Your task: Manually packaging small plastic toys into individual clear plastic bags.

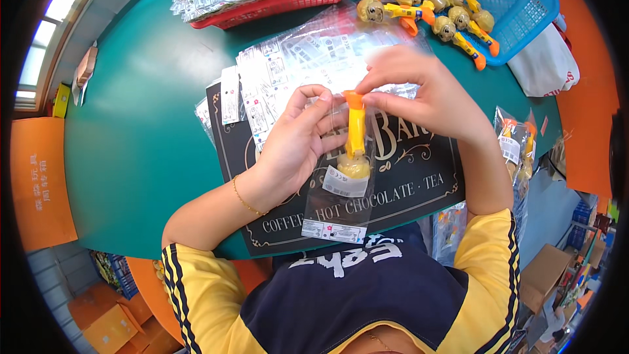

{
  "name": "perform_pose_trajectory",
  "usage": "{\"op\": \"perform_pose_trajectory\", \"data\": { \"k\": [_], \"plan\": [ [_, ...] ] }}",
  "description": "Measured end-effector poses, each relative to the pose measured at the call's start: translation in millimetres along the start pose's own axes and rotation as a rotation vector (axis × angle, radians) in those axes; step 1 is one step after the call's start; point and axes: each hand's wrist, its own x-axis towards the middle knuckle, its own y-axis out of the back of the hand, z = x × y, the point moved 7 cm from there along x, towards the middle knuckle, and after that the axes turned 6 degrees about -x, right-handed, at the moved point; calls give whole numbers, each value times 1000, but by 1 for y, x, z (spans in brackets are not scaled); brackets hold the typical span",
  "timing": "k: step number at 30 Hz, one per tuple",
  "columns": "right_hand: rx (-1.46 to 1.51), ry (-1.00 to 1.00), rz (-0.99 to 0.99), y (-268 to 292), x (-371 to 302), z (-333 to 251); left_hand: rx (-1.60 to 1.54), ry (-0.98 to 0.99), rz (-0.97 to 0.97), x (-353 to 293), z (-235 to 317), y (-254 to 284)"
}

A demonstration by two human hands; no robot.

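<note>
A yellow toy with a golden round head [354,166] and an orange foot hangs head-down in a clear plastic bag [335,206]. The bag bears a white label and a printed strip at its near end. My right hand [413,88] pinches the toy's orange foot at the bag's mouth, thumb and forefinger closed on it. On the other side, my left hand [298,134] grips the bag's edge between thumb and forefinger, its other fingers loosely bent behind the plastic. Beneath both hands lie a black printed mat [282,206] and a stack of flat clear bags [288,59].
At the far side, a red basket [282,3] holds many flat bags. A blue basket [524,13] stands at the far right, with several loose toys [445,3] in and before it. Bagged toys [517,141] lie at the right edge of the green table [131,157].
</note>
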Motion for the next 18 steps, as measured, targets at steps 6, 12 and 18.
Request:
{"op": "perform_pose_trajectory", "data": {
  "k": [6,12,18],
  "plan": [
    [80,-32,34,-18,1,-10,-27,-6,8,-1,-1,1],
    [-64,-70,-50,-26,-4,-12,-52,-29,37,-2,2,1],
    [15,-98,-359,-42,-6,-14,-64,-42,19,-4,3,2]
  ]
}}
